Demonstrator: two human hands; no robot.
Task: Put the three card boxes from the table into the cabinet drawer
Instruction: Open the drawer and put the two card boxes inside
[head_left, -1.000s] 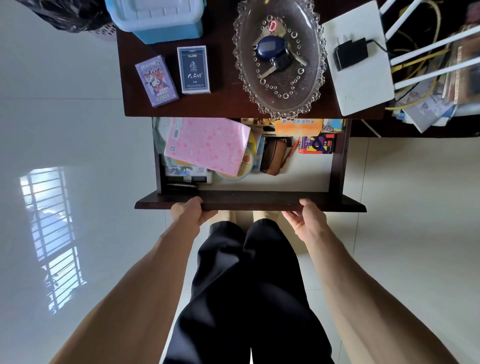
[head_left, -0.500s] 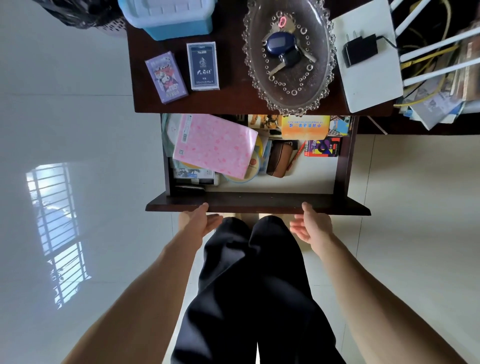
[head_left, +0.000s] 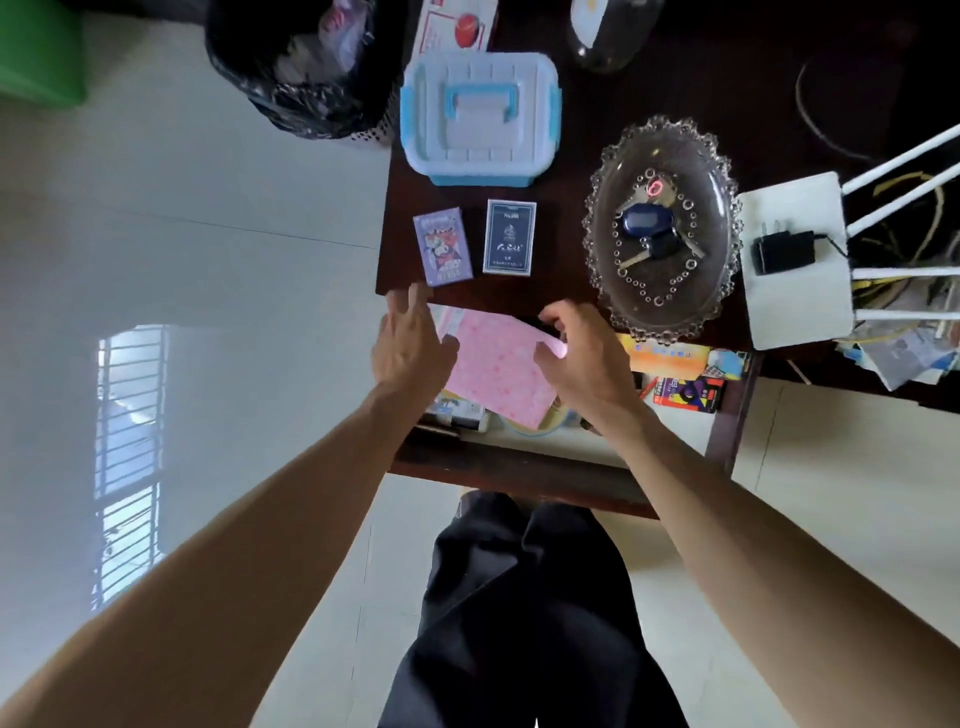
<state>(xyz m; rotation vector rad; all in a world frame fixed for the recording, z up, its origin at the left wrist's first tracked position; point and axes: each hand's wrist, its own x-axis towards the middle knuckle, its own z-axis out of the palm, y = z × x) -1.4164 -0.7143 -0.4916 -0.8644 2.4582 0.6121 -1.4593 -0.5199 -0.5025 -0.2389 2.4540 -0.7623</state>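
Two card boxes lie side by side on the dark table (head_left: 550, 291): a purple one (head_left: 442, 246) on the left and a navy one (head_left: 509, 237) to its right. I do not see a third one on the table. Below the table edge the cabinet drawer (head_left: 519, 475) stands pulled out, with a pink booklet (head_left: 496, 371) and other items inside. My left hand (head_left: 413, 343) hovers over the drawer's left side just below the purple box, fingers apart, holding nothing. Over the booklet, my right hand (head_left: 584, 356) has its fingers spread and is empty.
A pale blue lidded box (head_left: 480, 117) stands behind the card boxes. A glass dish (head_left: 662, 228) with keys sits to the right, then a white router (head_left: 795, 270) with a black plug. A black-lined bin (head_left: 306, 67) stands left of the table.
Both hands have let go of the drawer front and risen forward over the open drawer toward the table edge. The view has tilted up, showing more of the table.
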